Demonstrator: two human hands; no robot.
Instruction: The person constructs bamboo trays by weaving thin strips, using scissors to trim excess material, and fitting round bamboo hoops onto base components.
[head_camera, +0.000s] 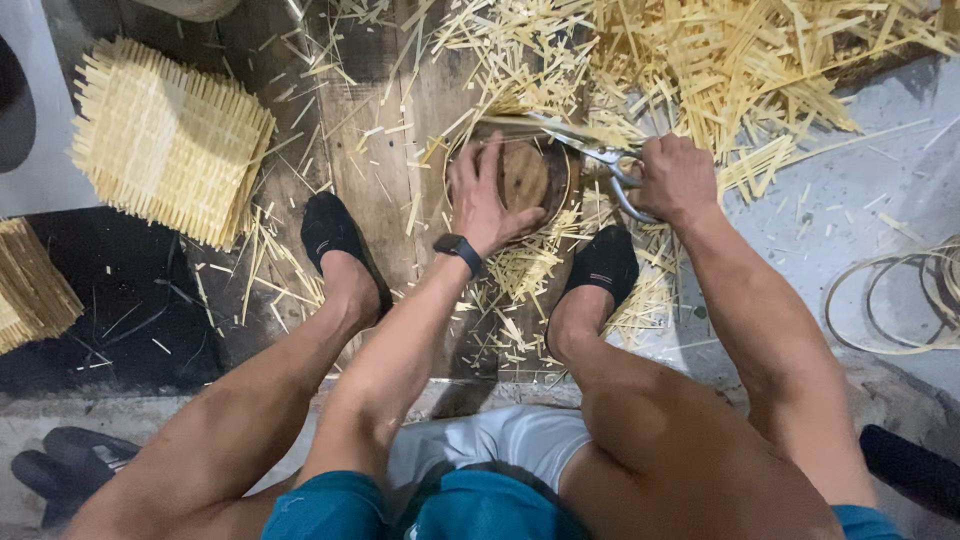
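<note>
My left hand (487, 196) lies spread flat on a round woven bamboo tray (556, 165) set on a wooden stump, pressing it down. A dark watch sits on that wrist. My right hand (676, 176) grips the handles of large metal shears (590, 150), whose blades reach left along the tray's far rim. Both hands work between my two feet in dark socks. The tray's middle is mostly hidden under my left palm.
Cut bamboo strips (740, 60) pile up at the far right and scatter over the wooden boards (370, 150). A stack of square woven mats (165, 140) lies at the left. Thin bamboo hoops (890, 300) rest on the grey floor at the right. Dark shoes (70, 460) sit bottom left.
</note>
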